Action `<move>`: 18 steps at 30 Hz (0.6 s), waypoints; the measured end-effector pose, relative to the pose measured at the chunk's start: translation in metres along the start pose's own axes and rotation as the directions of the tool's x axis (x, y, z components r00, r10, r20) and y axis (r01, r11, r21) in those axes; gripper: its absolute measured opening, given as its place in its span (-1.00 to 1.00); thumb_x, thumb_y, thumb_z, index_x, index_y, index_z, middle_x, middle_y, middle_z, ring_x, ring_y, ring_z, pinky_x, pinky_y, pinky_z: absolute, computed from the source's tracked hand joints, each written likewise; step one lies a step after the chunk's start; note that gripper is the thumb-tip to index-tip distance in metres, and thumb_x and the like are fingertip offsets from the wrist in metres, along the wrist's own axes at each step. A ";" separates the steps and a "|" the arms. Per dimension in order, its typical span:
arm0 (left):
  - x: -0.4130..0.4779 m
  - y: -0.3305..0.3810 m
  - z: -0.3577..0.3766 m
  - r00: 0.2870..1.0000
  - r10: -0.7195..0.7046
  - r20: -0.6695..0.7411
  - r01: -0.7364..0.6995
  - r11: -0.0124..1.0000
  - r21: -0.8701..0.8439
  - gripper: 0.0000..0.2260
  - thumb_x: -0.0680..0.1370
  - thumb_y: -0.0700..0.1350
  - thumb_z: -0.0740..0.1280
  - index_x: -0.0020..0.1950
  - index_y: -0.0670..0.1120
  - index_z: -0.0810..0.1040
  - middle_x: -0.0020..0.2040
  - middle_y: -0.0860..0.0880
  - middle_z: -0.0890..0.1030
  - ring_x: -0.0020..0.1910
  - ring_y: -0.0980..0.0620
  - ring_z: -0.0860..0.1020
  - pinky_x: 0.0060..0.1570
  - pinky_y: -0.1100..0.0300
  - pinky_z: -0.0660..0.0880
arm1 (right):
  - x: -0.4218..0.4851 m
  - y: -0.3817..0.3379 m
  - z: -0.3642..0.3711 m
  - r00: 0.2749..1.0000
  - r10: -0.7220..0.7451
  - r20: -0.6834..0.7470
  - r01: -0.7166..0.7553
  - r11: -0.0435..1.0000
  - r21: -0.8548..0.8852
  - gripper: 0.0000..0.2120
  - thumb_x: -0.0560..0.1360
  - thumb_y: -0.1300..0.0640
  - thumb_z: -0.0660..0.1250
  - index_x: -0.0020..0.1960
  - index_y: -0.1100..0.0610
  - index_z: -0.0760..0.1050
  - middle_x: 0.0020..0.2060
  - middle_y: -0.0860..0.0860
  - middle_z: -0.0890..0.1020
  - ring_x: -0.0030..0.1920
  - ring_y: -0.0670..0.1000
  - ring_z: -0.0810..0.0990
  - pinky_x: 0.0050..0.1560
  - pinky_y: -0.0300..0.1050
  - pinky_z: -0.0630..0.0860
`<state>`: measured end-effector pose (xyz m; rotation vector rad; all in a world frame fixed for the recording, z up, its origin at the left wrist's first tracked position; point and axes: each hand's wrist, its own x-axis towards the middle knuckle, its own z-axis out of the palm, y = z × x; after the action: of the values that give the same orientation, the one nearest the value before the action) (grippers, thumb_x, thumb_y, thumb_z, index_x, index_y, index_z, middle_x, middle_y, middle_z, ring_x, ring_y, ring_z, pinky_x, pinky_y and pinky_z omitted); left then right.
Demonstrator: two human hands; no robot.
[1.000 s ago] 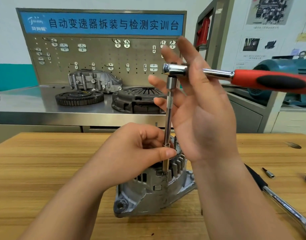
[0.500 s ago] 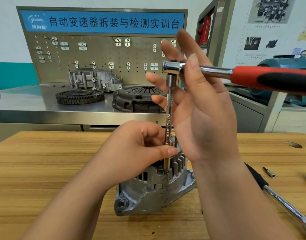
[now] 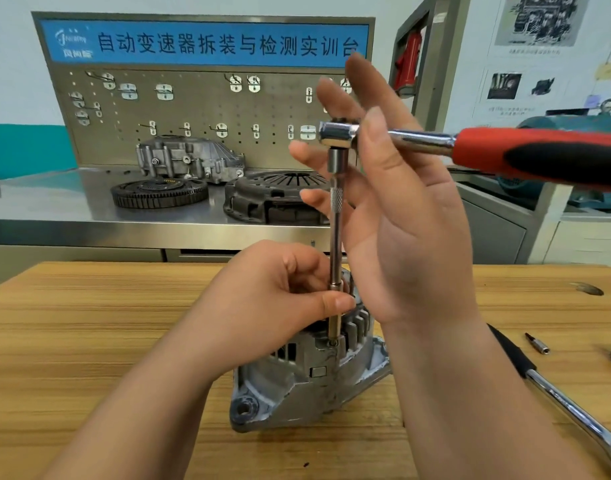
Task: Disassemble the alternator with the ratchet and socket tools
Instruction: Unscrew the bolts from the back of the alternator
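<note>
Head view: left hand (image 3: 280, 299) pinches extension bar (image 3: 336, 237) above alternator (image 3: 307, 386); straight-fingered right hand (image 3: 411, 244) touches ratchet (image 3: 487, 150).

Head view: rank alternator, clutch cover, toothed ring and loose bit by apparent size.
1. alternator: largest, though it is also nearest the camera.
2. clutch cover: partly hidden behind the right hand.
3. toothed ring: somewhat smaller than the cover.
4. loose bit: smallest by far.
</note>
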<state>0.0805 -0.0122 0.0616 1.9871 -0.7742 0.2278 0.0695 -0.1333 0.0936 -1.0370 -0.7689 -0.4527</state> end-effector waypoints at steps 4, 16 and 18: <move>0.000 0.000 -0.002 0.997 -0.004 0.074 0.003 1.000 0.006 -0.95 0.46 -0.10 0.45 -0.20 -0.04 0.66 -0.32 -0.02 0.67 -0.31 -0.02 0.61 -0.22 0.07 0.57 | 0.002 0.001 -0.004 0.985 0.157 -0.069 -0.149 0.982 0.113 -0.66 0.58 -0.08 0.09 0.21 0.04 0.49 0.06 0.01 0.69 -0.11 0.04 0.67 -0.19 -0.18 0.51; 0.000 0.000 -0.001 1.000 0.005 0.021 -0.005 1.000 0.005 -0.70 0.26 0.11 0.42 -0.23 -0.11 0.65 -0.33 -0.08 0.66 -0.31 -0.10 0.60 -0.24 0.01 0.58 | 0.000 0.001 0.000 0.999 0.030 -0.014 -0.030 0.998 0.052 -0.77 0.56 0.07 0.18 0.17 -0.05 0.51 0.14 -0.07 0.62 -0.04 -0.01 0.64 -0.15 -0.21 0.50; 0.000 0.000 -0.003 0.998 0.002 0.058 0.000 1.000 -0.022 -0.81 0.28 0.09 0.41 -0.27 -0.01 0.64 -0.39 0.05 0.64 -0.42 0.11 0.56 -0.35 0.24 0.50 | 0.001 0.002 -0.002 0.993 0.108 -0.047 -0.102 0.988 0.113 -0.75 0.60 -0.01 0.13 0.19 -0.01 0.50 0.06 -0.05 0.67 -0.09 0.01 0.66 -0.19 -0.22 0.52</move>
<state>0.0804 -0.0098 0.0630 1.9803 -0.8115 0.1623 0.0719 -0.1347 0.0924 -0.9533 -0.6815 -0.3419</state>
